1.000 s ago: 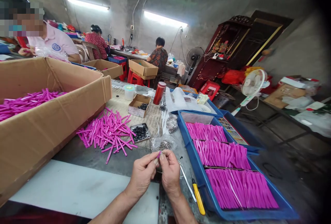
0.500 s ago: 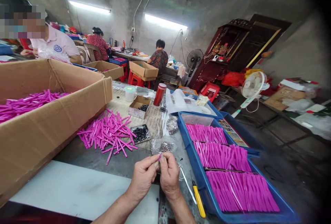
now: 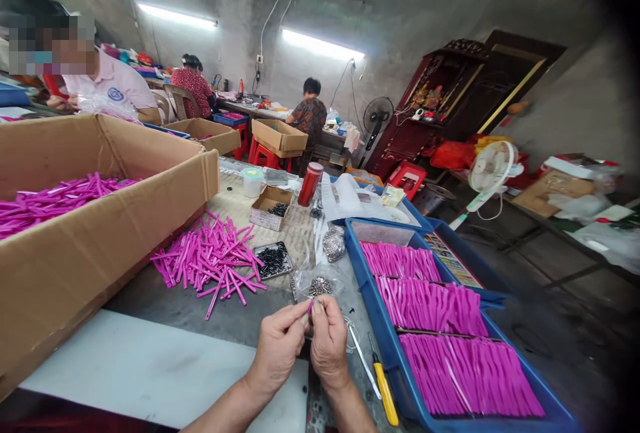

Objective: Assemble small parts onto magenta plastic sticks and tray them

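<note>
My left hand (image 3: 280, 343) and my right hand (image 3: 329, 343) meet over the near part of the table, fingertips pinched together. Between them shows the end of a slim purple plastic piece (image 3: 311, 304); the fingers cover the rest of it. Just beyond lies an open plastic bag of small metal parts (image 3: 319, 285). A loose pile of purple strips (image 3: 205, 253) is spread to the left, beside a shallow tray of small black parts (image 3: 273, 260). To the right of my right hand lie a white stick-like tool (image 3: 364, 361) and a yellow-handled screwdriver (image 3: 385, 393).
A large cardboard box (image 3: 125, 220) with purple strips stands at left. On the right, a blue bin (image 3: 361, 280) holds rows of purple strips. A red cylinder (image 3: 310, 184), a small carton (image 3: 267, 217) and a lidded tub (image 3: 253, 183) stand farther back. Several co-workers sit beyond.
The view has shifted very slightly. Both hands keep their pinch on the purple piece in nearly the same place, and the things on the table look unchanged.
</note>
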Demonstrator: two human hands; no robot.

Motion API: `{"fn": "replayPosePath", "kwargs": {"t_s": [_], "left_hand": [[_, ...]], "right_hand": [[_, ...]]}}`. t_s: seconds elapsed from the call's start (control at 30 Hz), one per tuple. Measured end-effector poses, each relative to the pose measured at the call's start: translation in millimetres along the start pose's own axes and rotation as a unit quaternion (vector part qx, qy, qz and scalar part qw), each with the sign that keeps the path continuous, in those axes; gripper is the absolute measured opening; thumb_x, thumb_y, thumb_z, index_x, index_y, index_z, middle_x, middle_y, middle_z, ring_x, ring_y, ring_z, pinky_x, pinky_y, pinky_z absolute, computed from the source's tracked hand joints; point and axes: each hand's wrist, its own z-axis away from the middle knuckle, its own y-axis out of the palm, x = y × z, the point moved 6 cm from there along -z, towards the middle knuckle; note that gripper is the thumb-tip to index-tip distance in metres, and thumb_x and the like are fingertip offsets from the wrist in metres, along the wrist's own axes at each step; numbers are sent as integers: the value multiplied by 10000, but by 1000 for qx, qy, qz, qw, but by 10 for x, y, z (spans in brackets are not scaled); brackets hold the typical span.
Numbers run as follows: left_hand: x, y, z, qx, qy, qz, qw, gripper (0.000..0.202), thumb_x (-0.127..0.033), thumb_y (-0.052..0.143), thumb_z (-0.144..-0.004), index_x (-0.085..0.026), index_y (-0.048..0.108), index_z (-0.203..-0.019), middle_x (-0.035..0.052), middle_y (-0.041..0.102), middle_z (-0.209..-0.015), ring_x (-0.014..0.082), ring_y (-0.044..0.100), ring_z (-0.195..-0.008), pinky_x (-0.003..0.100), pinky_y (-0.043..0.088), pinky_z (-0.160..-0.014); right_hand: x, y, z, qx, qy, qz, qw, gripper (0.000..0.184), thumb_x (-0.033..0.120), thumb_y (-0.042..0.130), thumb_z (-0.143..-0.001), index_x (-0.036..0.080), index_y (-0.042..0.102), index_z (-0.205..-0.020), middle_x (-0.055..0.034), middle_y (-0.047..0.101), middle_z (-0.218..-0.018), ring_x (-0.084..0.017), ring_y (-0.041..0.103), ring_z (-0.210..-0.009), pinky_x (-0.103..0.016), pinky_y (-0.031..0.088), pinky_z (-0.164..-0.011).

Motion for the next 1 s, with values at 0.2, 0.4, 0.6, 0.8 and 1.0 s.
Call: {"fn": "replayPosePath", "kwargs": {"t_s": [0.2,0.4,0.6,0.8,1.0], "left_hand": [[-143,-10,19,14,109,-81,991,246,-186,501,-716,-168,666,-899,47,587,-667,124,524,-583,219,441,-549],[60,-14,-31,1,-46,36,998,301,-280,552,-662,-114,660,-889,-17,448,-552,21,318,-334,149,244,-297],[10,-28,21,9,0,-22,1000,290,-271,500,-714,-119,654,-907,0,476,-559,53,371,-387,176,320,-354],[-159,-60,70,17,115,-140,983,260,-198,461,-750,-168,651,-924,20,535,-614,114,471,-562,215,402,-541],[-157,-141,112,-3,30,-131,991,267,-129,424,-732,-134,685,-787,3,511,-521,87,407,-455,176,348,-430]], "right_hand": [[92,44,0,-5,24,-54,998,227,348,369,-795,194,376,-628,62,317,-538,-86,332,-469,-193,315,-435],[-15,-36,7,8,-23,80,996,157,293,392,-787,175,471,-719,26,450,-593,-108,427,-537,-216,354,-509],[0,-22,22,-5,-28,91,995,201,303,359,-799,183,429,-653,48,384,-530,-98,379,-482,-208,320,-460],[55,31,61,-12,-4,46,999,236,362,366,-786,180,439,-656,43,403,-542,-100,395,-486,-211,354,-467],[-101,19,94,2,17,73,997,319,468,473,-694,157,526,-740,-32,570,-623,-161,524,-581,-260,417,-544]]}}
